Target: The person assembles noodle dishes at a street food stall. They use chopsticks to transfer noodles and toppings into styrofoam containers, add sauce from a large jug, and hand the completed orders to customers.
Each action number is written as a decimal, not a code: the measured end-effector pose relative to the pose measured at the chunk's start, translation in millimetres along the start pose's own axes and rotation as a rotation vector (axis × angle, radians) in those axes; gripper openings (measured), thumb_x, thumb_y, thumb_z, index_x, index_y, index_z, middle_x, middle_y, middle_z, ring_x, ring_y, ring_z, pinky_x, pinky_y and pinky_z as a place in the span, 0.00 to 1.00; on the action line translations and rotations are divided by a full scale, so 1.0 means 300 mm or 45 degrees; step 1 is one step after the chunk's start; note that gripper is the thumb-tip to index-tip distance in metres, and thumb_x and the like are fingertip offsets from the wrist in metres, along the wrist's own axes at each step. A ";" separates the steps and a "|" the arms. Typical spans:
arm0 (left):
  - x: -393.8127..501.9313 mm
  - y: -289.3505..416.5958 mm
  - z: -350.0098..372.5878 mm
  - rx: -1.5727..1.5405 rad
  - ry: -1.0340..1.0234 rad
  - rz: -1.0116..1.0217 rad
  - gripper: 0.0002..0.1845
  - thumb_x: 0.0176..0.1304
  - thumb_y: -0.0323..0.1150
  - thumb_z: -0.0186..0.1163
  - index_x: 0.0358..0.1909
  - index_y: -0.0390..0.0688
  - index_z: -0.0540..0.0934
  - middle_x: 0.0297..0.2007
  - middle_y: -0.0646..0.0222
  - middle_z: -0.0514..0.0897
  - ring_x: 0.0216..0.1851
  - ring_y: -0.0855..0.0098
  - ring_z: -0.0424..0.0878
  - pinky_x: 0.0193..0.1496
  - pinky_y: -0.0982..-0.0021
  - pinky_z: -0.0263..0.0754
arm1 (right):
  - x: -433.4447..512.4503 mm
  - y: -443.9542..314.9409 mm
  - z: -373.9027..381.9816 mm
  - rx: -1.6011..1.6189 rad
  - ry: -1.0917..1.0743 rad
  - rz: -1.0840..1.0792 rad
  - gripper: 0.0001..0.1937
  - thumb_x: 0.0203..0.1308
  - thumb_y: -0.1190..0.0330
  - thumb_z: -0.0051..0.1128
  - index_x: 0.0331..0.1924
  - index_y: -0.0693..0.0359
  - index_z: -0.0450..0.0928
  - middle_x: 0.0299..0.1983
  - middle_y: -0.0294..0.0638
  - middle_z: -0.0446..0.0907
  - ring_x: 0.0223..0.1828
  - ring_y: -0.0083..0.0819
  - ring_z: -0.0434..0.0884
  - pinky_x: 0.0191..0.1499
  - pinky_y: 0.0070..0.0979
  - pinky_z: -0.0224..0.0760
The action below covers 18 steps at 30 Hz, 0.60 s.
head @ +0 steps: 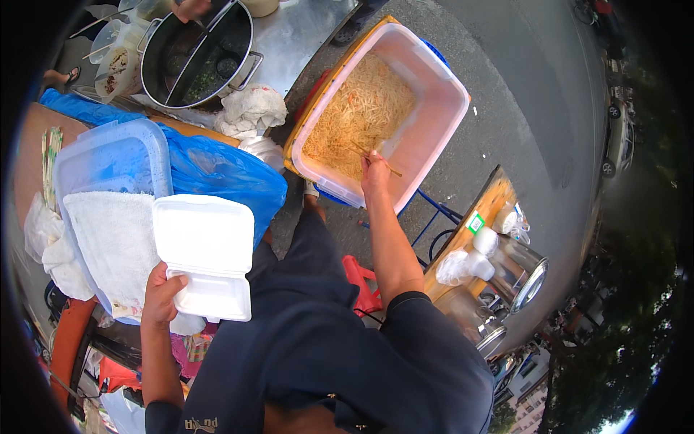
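Note:
My left hand [162,295] grips the edge of a white foam clamshell box [209,255], its lid flipped up and its tray bare inside. In my right hand [375,171] is a pair of wooden chopsticks [360,148], reaching down at the noodles. Those fried-looking noodles [360,103], flecked with orange shreds, fill much of a deep translucent plastic tub [442,116]. Whether the chopstick tips have caught any strands I cannot tell.
A divided steel pot [252,38] stands at upper left, near another person's hand [191,9]. White towels [255,108], a blue plastic bag [217,168] and a lidded-looking bin [114,149] lie left. Clear jars [515,266] sit on a wooden board [461,233] at right.

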<state>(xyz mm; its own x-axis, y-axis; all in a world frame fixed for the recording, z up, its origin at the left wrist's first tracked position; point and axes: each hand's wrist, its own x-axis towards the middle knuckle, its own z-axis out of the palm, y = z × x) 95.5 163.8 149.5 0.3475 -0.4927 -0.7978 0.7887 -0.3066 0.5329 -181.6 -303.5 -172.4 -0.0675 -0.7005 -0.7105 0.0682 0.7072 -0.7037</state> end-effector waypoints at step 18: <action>-0.033 0.038 -0.095 0.098 -0.161 -0.107 0.43 0.59 0.35 0.73 0.75 0.33 0.67 0.65 0.56 0.81 0.64 0.59 0.82 0.66 0.58 0.80 | 0.023 -0.039 -0.060 -0.597 -0.230 -0.181 0.16 0.77 0.58 0.63 0.55 0.62 0.83 0.47 0.39 0.85 0.51 0.29 0.83 0.60 0.27 0.78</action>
<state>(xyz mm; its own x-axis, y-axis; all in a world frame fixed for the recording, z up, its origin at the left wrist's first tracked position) 115.6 188.3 155.4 0.2113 -0.5596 -0.8014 0.7696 -0.4102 0.4894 -200.9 -314.9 -168.9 0.1320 -0.7690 -0.6255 -0.3848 0.5418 -0.7473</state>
